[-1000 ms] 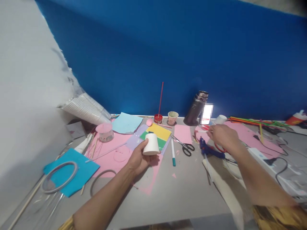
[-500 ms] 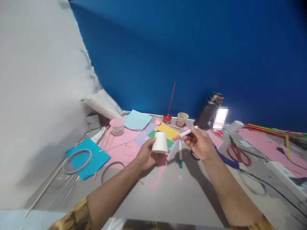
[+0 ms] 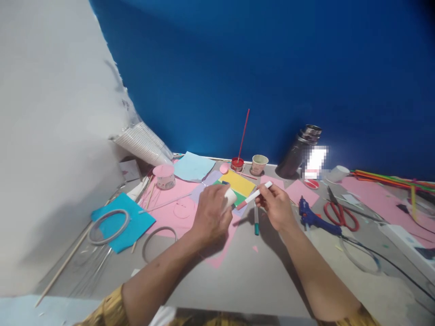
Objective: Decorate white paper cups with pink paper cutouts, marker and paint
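My left hand [image 3: 211,212] is wrapped round a white paper cup [image 3: 230,197], mostly covering it, with the cup tipped on its side. Between the fingers of my right hand [image 3: 276,206] is a white felt-tip marker [image 3: 254,194], its pinkish end pointing down and left towards the cup. Whether that end touches the cup I cannot tell. Just below the marker, a second marker with a teal end [image 3: 256,227] lies on the table. Behind the hands lie yellow paper [image 3: 239,182] and pink paper [image 3: 170,217].
Right of my hands lie a blue glue gun [image 3: 317,220] with its cord and red-handled scissors [image 3: 342,216]. A dark flask [image 3: 294,156] and a patterned cup [image 3: 259,165] stand by the blue wall. Stacked cups [image 3: 144,142] lean at left, above a grey ring [image 3: 108,226].
My left hand has turned over the cup, tipping it from upside down onto its side. My right hand has brought the marker a little left and lower, nearer the cup.
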Demonstrator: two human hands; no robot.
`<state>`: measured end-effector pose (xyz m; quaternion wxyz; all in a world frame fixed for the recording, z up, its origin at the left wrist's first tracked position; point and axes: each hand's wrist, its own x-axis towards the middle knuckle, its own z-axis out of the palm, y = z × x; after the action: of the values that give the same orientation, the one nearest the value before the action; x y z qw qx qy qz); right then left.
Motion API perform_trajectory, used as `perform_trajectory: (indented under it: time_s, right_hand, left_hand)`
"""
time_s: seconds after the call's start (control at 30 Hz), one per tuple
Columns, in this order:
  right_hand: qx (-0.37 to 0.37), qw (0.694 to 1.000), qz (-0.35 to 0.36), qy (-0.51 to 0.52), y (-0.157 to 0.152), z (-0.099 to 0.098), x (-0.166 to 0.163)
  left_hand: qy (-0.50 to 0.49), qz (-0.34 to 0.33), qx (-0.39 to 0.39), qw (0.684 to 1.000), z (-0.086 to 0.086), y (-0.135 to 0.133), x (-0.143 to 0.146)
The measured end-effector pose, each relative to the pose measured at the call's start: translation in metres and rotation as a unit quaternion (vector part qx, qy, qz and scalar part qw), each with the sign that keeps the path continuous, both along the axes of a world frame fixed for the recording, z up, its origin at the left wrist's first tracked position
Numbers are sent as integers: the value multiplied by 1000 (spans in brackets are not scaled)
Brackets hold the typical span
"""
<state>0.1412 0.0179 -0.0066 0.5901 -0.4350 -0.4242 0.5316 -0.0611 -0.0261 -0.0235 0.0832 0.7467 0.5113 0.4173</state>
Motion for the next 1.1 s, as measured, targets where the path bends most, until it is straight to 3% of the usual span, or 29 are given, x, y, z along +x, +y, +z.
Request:
perform_trajectory:
  time_s: [0.13,0.23,0.33,0.5,0.63,0.7,0.9,1.0,1.1]
  right_hand:
    - [46,997,49,-28,-11,-6,-11]
    - [73,995,68,-30,-14,-8,-12]
    - [89,996,29,1,-2,-4,4]
    - [135,971,-146,131,23,11,38]
    - [93,976,-104,170,13,9,17]
    - [69,978,-98,174,7,4,4]
    - [16,974,-134,183,7,-7,-1]
    - [18,976,-135,167,8,-7,0]
    - [11,980,-129,153,6,-7,-2]
  left_hand:
    - [-62,-95,-154,982,9,-13,12]
    - [-144,-112,-272,945,13,-16,17]
    - [-196,-118,-312,922,14,-17,17]
    - [-182,-62,-309,932,20,-11,6]
    - [-146,46,-185,971,30,9,-5]
    - [-91,85,-163,979,34,23,-11]
    - [138,144,-205,958,30,50,-13]
    - [153,163,-181,958,22,46,-2]
    - [168,119,-224,953,17,35,11]
